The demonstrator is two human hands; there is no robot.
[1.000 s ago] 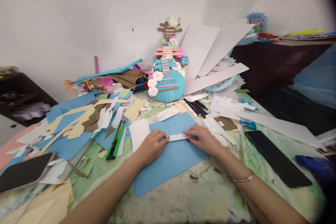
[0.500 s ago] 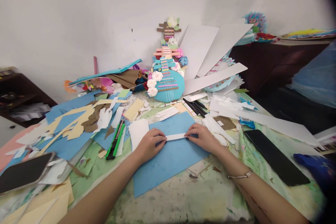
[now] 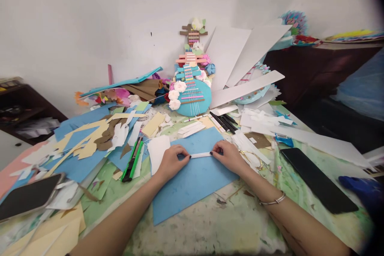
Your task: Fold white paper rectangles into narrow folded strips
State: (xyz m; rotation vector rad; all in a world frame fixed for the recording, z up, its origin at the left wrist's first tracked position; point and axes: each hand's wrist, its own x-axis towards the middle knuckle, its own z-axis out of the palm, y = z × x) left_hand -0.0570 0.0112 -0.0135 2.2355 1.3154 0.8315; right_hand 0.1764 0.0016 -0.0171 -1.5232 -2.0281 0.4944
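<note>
A narrow white paper strip point(image 3: 201, 155) stretches between my two hands, just over a blue sheet point(image 3: 192, 188). My left hand point(image 3: 174, 161) pinches its left end between thumb and fingertips. At the other end my right hand point(image 3: 228, 156) is closed on the strip in the same way, a bangle on that wrist. The strip looks thin, perhaps folded or rolled lengthwise. Left of my left hand lie a white paper piece point(image 3: 158, 150) and a green utility knife point(image 3: 133, 160). Gold-coloured rings point(image 3: 253, 158) lie beside my right hand.
Behind the sheet stands a blue paper lute point(image 3: 195, 104) with white flowers. Black pens point(image 3: 223, 122) and cut white strips point(image 3: 192, 129) lie before it. Paper scraps point(image 3: 90, 136) cover the left side. One phone point(image 3: 30, 196) is at left, a long black object point(image 3: 318, 180) at right.
The white strip appears narrower than before. My fingers have curled in and shifted slightly at both ends; the view has moved a little.
</note>
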